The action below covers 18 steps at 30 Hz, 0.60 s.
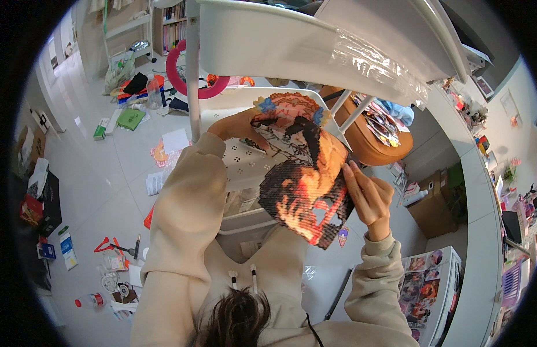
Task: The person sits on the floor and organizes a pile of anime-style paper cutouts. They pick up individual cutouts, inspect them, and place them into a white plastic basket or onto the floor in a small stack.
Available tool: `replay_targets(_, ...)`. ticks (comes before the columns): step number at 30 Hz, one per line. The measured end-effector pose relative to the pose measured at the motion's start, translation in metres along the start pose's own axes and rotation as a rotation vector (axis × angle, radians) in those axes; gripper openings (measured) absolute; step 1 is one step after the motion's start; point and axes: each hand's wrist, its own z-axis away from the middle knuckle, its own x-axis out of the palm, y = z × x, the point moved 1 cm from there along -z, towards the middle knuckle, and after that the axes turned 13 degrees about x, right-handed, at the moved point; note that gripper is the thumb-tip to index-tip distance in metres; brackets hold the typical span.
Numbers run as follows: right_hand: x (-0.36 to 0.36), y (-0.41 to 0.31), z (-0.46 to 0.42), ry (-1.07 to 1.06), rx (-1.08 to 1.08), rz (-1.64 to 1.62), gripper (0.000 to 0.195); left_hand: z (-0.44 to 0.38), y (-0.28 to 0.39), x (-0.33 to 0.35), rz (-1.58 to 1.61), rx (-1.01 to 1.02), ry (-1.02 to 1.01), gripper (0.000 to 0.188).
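Note:
I hold several flat pictures that look like fused-bead panels over a white storage cart basket [216, 115]. My right hand [370, 197] pinches the right edge of a dark panel with an orange and red figure [305, 186]. Behind it, my left hand [236, 126] holds a black-and-white panel [290, 141] by its left side. A pink scalloped piece with blue and yellow corners [292, 106] rises above that panel. The panels overlap, so parts of the rear ones are hidden. Below my right hand, a small purple ice-cream-shaped piece [342, 237] shows beside the dark panel.
A white upper bin [268, 47] with clear plastic film [377, 65] overhangs the basket. At the right stands a brown stool [381, 149] bearing a pile of flat pieces. A plastic bottle [91, 300], red scissors [104, 246] and a green pouch [131, 119] lie on the tiled floor.

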Motion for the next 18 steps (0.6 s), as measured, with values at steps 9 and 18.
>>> replay_targets(9,0.002,0.006,0.004,-0.114,0.354,-0.239,0.043,-0.003,-0.004,0.002,0.0,0.107,0.048,0.069)
replay_targets(18,0.012,0.027,-0.001,-0.1,0.628,-0.257,0.038,-0.016,-0.034,-0.007,-0.181,0.206,0.266,0.072)
